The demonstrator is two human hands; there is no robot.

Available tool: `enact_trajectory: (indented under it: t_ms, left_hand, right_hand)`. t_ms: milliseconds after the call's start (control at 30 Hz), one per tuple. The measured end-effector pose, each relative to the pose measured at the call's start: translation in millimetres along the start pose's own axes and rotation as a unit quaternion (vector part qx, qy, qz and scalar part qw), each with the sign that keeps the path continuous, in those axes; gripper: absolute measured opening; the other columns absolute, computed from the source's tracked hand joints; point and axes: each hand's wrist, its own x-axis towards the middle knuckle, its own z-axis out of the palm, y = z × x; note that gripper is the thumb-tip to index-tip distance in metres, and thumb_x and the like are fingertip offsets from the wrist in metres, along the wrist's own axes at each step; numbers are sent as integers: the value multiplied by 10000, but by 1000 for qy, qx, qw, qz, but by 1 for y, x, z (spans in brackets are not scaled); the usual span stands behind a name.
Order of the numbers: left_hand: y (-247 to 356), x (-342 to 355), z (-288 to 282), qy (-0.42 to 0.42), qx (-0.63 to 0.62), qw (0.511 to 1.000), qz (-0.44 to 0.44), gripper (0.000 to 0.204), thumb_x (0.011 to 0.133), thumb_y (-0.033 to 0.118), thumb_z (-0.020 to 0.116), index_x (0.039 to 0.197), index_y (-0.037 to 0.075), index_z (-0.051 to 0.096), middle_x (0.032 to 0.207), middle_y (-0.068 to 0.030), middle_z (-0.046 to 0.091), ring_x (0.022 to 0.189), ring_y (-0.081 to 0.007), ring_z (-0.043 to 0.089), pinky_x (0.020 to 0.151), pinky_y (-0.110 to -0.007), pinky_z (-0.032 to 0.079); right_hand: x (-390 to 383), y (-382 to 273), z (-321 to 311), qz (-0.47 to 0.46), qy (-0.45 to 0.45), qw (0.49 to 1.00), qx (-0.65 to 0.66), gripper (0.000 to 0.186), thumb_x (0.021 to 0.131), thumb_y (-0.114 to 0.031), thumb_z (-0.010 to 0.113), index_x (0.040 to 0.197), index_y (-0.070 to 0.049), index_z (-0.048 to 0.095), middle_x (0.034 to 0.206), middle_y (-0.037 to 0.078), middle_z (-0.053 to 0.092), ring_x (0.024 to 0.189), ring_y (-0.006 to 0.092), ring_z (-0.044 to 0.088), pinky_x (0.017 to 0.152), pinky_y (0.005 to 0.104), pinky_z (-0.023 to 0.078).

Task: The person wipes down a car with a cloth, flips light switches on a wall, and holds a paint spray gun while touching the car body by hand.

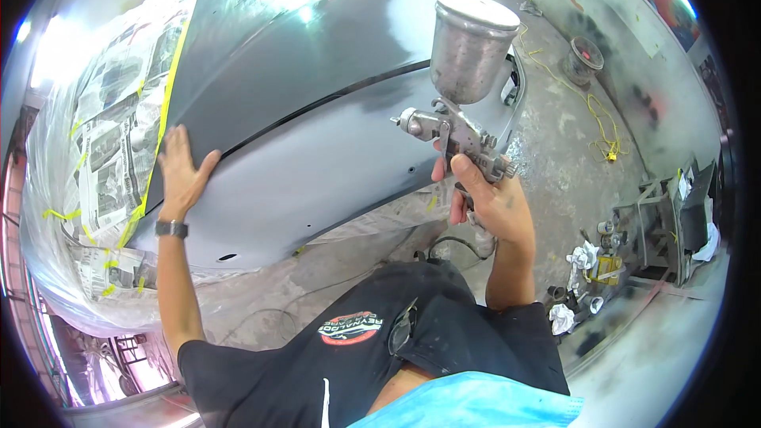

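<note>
My right hand (498,204) grips a metal paint spray gun (460,131) by its handle, its nozzle facing left. On top of the gun stands a silver lidded paint cup (473,55). With fingers stretched out, my left hand (184,170) lies against the grey car body at the rear edge of the hood (269,55), beside the masking. Below the dark seam is the fender (317,166), patchy grey and whitish, with small holes. Newspaper masking (119,127), edged with yellow tape (176,63), covers the car to the left.
A hose (468,244) hangs from the gun's handle. On the concrete floor to the right are a bucket (584,59), a yellow cord (600,123), crumpled paper (583,256) and several cans. A dark metal stand (662,226) leans near the right wall. Clear plastic sheeting (47,214) drapes the far left.
</note>
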Motion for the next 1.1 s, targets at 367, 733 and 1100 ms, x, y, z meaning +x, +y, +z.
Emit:
enact_trajectory:
  t_ms: [367,733,1100]
  left_hand:
    - [275,143,1,-69,-58,981,170,1127,918,782,489,1618,-37,157,1687,-284,107,1587,-390,34,1254,-585,33]
    - [153,95,-23,-99,-52,983,145,1120,897,758,553,1645,37,135,1719,-179,108,1597,-332,50,1270,-532,34]
    - [85,145,8,-83,-69,993,47,1099,937,772,457,1625,-27,147,1702,-223,146,1594,-337,84,1267,-538,56]
  right_hand:
    - [-17,-2,-47,10,22,999,27,256,1005,-241,663,1058,8,688,810,16,663,483,93,570,459,243,402]
    - [-17,-9,-67,-9,35,999,-31,456,1047,-344,602,1311,28,617,966,96,694,492,110,583,440,241,424]
    - [75,-48,5,-1,12,1000,-18,433,1060,-331,568,1332,4,603,1015,115,699,484,135,560,439,272,424]
